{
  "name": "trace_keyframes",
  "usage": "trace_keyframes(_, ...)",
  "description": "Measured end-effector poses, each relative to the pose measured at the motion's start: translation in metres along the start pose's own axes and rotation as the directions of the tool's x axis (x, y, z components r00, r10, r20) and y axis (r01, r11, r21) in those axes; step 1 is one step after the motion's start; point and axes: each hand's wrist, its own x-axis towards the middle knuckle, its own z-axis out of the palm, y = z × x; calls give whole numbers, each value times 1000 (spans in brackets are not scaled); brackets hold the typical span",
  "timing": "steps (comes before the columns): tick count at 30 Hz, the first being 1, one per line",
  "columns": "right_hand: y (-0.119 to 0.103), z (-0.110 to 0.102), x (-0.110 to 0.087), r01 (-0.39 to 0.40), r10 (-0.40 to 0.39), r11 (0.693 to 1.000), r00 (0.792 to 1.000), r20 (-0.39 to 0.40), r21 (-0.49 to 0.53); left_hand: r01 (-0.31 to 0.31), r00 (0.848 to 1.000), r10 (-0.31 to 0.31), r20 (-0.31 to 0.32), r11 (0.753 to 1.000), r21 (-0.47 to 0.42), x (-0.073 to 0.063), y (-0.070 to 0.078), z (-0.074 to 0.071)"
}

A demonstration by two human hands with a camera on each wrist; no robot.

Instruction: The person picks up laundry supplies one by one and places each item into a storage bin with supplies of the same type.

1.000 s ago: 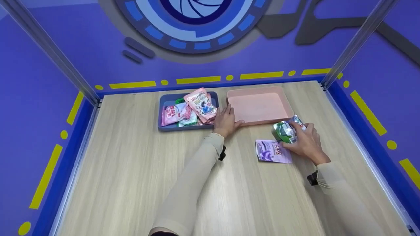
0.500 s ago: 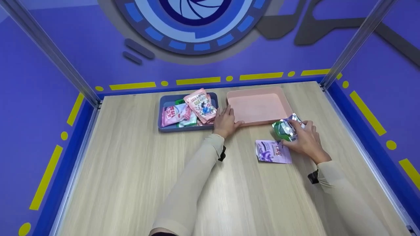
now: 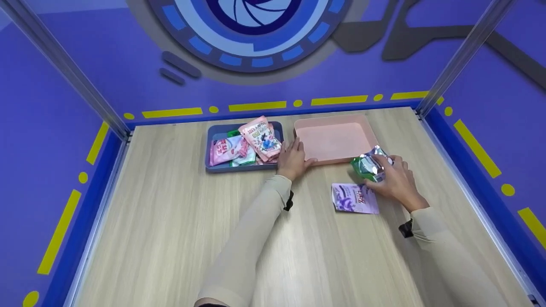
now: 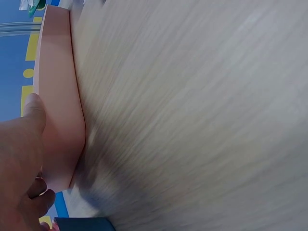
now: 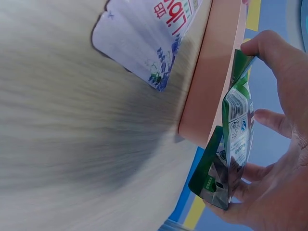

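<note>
My right hand point(image 3: 396, 181) pinches a green-and-silver pouch point(image 3: 366, 167) by its edges, thumb on one side and fingers on the other. The pouch is held tilted, off the table near the pink tray's right front corner; printed text and a barcode show on it in the right wrist view. Below it a purple pouch point(image 3: 354, 198) lies flat on the table. My left hand point(image 3: 292, 162) rests at the left front corner of the pink tray point(image 3: 335, 138), thumb along the front rim and fingers stretched along the left side. In the left wrist view the thumb touches the tray wall point(image 4: 60, 96).
Left of my left hand stands a blue-grey tray point(image 3: 239, 169) heaped with several pink, white and green pouches point(image 3: 261, 138). Purple-blue panels point(image 3: 106, 51) wall in the wooden table point(image 3: 170, 221) at the back and both sides.
My right hand has shifted slightly left with the green-and-silver pouch, bringing it closer to the pink tray. The left hand and both trays have stayed put.
</note>
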Motion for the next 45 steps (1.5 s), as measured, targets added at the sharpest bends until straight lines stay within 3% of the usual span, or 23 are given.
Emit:
trace_keyframes(7,-1,-4,4,56,-57,998,997,-43,-29,2,1000,-2,-12,1000,5,-3,1,-3)
trace_keyframes(15,-6,-11,12,51,-52,998,998,-20,-36,7,1000,-7,-12,1000,1,-2,1,-2)
trace_keyframes(37,-23,-21,47,109,-112,993,991,-75,-47,13,1000,-14,11,999,42,0,2,-6)
trace_keyframes(45,-32,-23,62,82,-84,996,994,-67,-37,14,1000,-14,10,1000,27,2,3,-5)
